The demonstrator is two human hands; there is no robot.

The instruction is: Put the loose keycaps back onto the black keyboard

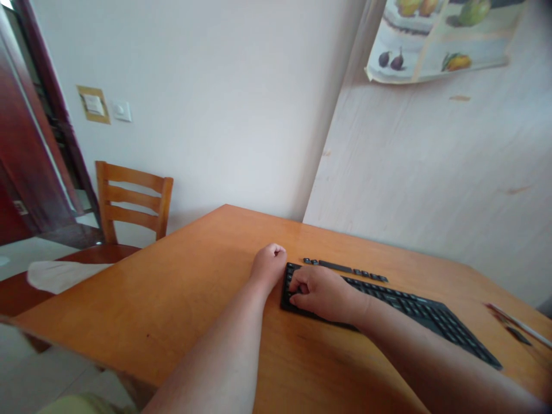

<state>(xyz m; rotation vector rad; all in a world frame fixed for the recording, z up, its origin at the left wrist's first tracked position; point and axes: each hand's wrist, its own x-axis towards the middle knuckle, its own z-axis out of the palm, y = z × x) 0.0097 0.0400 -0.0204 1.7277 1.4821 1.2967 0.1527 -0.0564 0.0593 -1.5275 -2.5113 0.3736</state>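
A black keyboard [435, 316] lies on the wooden table, running off to the right. My left hand [269, 264] is closed beside the keyboard's left end, at or very near its edge. Whatever its curled fingers hold, if anything, is hidden. Over the keys at that same end sits my right hand [321, 292], fingers bent and thumb drawn in against the keys. Anything between those fingertips is too small to make out. Behind the keyboard is a line of loose keycaps [370, 275], with a long spacebar keycap [335, 266] among them.
The wooden table [207, 276] meets the wall at the back. A thin rod-like item [520, 326] and a small dark piece [518, 336] lie at the far right. To the left stands a wooden chair [135, 201] with a white cloth or bag [64, 276] on its seat.
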